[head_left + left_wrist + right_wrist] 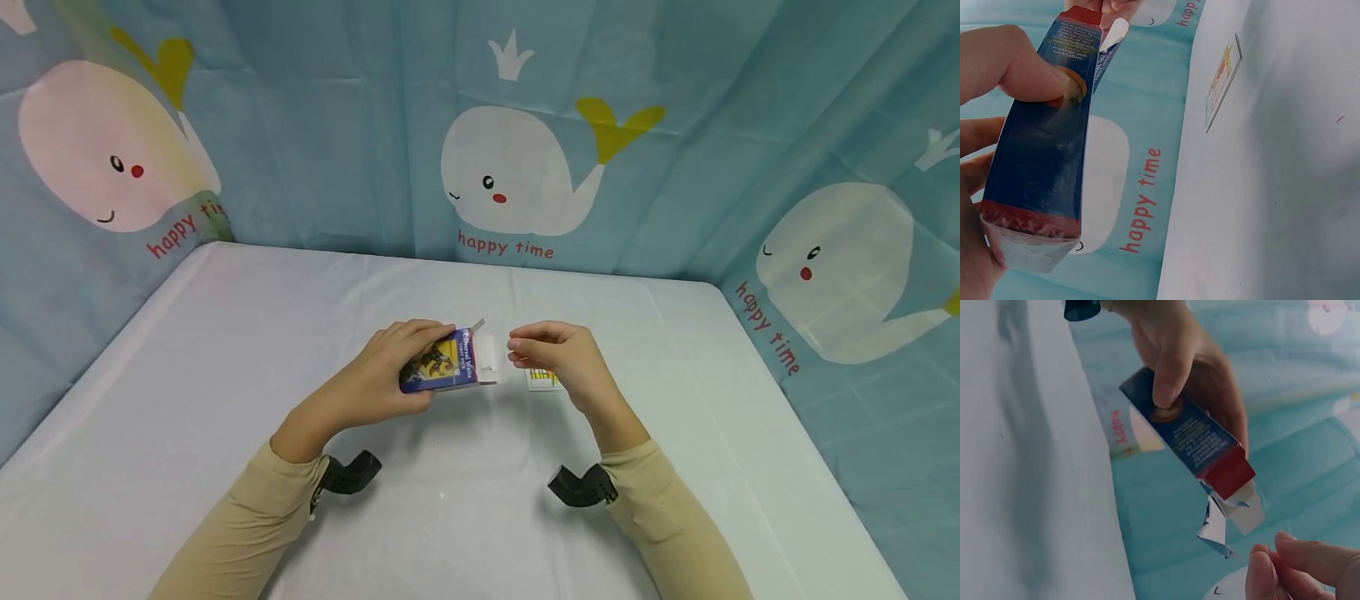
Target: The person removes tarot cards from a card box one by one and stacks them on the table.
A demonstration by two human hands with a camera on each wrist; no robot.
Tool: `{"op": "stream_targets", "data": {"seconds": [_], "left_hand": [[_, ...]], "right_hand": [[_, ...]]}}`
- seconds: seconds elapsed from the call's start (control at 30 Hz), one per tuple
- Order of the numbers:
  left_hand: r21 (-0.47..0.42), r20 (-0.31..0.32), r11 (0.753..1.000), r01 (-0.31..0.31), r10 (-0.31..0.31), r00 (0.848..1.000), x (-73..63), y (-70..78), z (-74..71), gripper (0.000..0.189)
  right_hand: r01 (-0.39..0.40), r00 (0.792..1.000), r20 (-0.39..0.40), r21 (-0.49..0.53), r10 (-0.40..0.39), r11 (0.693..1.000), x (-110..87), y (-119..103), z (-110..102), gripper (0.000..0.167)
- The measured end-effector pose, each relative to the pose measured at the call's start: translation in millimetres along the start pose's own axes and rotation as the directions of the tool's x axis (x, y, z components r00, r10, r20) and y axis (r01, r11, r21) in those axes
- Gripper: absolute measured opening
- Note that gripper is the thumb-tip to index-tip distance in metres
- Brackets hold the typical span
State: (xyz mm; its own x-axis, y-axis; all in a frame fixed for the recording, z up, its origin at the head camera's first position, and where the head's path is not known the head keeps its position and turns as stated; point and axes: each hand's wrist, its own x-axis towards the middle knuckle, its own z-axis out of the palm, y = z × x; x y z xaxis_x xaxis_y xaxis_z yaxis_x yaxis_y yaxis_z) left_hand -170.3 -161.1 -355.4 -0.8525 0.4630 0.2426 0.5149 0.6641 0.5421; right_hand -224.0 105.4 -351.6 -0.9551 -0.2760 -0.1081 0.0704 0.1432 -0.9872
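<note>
My left hand (390, 367) grips a small blue tarot card box (438, 362), its thumb on the narrow side in the left wrist view. The box is tilted, its torn end flaps (1213, 528) standing out toward the right. Just beyond that end is my right hand (558, 354), thumb and fingertips (1263, 562) brought together. Nothing distinct shows between them, and they look apart from the flaps. Below the right hand, a white-bordered tarot card (543, 381) with a yellow picture lies on the table, partly hidden by that hand in the head view. The box's inside is not visible.
A white cloth covers the table (450, 533). Behind it and along both sides hangs a blue curtain (337, 167) printed with whales. Black camera mounts (352, 473) stick out from both wrists above the table.
</note>
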Motion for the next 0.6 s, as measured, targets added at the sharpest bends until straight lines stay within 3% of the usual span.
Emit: {"op": "stream_targets", "data": {"seconds": [0.6], "left_hand": [[0.006, -0.001, 1.000, -0.023, 0.023, 1.000, -0.1, 0.1, 3.3, 0.079]], "right_hand": [[0.019, 1.000, 0.005, -0.068, -0.018, 0.998, -9.1, -0.5, 17.3, 0.028]]}}
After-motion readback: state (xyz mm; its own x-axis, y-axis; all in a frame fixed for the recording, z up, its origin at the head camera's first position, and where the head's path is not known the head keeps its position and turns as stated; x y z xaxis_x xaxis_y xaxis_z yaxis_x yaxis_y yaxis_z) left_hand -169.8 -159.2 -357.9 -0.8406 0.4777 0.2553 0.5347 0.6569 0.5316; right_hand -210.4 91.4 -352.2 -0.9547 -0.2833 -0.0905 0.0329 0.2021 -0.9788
